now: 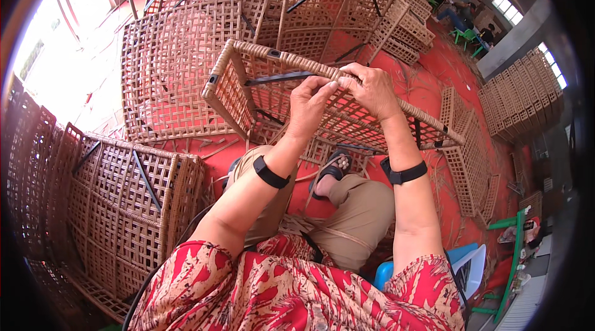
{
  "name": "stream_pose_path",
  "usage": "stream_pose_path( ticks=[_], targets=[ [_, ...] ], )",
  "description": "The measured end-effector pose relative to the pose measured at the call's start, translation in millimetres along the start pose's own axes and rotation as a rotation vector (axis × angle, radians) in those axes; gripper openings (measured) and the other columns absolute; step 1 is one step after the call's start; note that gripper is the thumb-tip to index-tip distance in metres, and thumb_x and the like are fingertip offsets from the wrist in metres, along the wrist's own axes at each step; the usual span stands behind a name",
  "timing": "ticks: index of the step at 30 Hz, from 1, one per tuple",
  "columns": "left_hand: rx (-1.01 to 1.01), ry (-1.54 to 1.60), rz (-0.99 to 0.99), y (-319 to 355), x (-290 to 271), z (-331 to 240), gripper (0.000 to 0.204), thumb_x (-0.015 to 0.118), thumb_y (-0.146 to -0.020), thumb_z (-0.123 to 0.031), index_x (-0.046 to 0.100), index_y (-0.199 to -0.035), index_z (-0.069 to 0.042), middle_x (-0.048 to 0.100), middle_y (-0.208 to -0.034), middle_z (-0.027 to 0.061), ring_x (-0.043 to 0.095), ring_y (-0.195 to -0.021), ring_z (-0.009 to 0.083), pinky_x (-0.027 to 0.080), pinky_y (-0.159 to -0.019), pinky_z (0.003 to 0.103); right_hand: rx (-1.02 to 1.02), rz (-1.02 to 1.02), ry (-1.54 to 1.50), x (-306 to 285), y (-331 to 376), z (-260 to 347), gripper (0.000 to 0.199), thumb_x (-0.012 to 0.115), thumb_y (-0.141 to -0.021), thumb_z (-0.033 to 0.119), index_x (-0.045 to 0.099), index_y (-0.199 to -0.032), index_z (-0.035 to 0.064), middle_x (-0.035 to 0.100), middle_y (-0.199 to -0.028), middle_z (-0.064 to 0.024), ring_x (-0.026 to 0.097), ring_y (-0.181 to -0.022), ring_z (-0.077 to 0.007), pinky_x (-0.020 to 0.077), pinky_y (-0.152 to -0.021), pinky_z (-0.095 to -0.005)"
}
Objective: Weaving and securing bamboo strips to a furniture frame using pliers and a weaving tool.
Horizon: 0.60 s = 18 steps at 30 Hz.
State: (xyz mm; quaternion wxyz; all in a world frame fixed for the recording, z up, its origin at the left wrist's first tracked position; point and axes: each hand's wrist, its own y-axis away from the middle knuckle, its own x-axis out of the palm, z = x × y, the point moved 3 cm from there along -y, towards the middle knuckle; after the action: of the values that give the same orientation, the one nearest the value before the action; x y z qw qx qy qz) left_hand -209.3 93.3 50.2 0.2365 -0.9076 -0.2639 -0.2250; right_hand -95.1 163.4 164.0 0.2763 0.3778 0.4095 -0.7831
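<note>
A brown woven wicker frame (297, 61) stands tilted before my knees, its top rim wrapped in strand. Black flat struts (276, 78) cross its open inside, and small black pieces are set along the rim. My left hand (305, 108) is closed in a pinch at the middle of that rim; whatever lies between its fingertips is too small to make out. Right beside it, my right hand (376, 94) curls its fingers over the rim and grips it, thumb toward the left hand's fingertips. Both wrists wear black bands.
Woven wicker panels (176, 64) lean close ahead on the left, and more (124, 188) stand by my left side. Stacked wicker pieces (520, 95) rise at right. Loose strands litter the red floor (427, 80). A blue stool (384, 274) and green frame (511, 269) are low right.
</note>
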Motion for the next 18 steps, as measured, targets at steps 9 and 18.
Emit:
stream_pose_path(
  ticks=[9,18],
  targets=[
    [0.005,-0.036,-0.02,10,0,-14,0.008,0.068,-0.093,-0.006,0.071,-0.098,-0.001,0.065,-0.083,-0.0048,0.052,-0.071,0.0,0.043,-0.062,0.017,-0.035,0.046,0.015,2,0,9,0.026,0.062,-0.088,0.031,0.072,-0.096,0.0076,0.069,-0.081,-0.0179,0.068,-0.079,-0.037,0.0533,-0.071,-0.0445],
    [-0.01,0.027,-0.052,15,-5,-18,0.008,0.071,-0.088,-0.006,0.073,-0.091,0.001,0.068,-0.083,-0.0007,0.057,-0.076,0.0043,0.046,-0.069,0.021,-0.057,0.162,-0.014,6,-6,12,0.034,0.054,-0.094,0.033,0.071,-0.102,0.0049,0.07,-0.087,-0.0173,0.069,-0.083,-0.0343,0.0525,-0.073,-0.0398]
  ],
)
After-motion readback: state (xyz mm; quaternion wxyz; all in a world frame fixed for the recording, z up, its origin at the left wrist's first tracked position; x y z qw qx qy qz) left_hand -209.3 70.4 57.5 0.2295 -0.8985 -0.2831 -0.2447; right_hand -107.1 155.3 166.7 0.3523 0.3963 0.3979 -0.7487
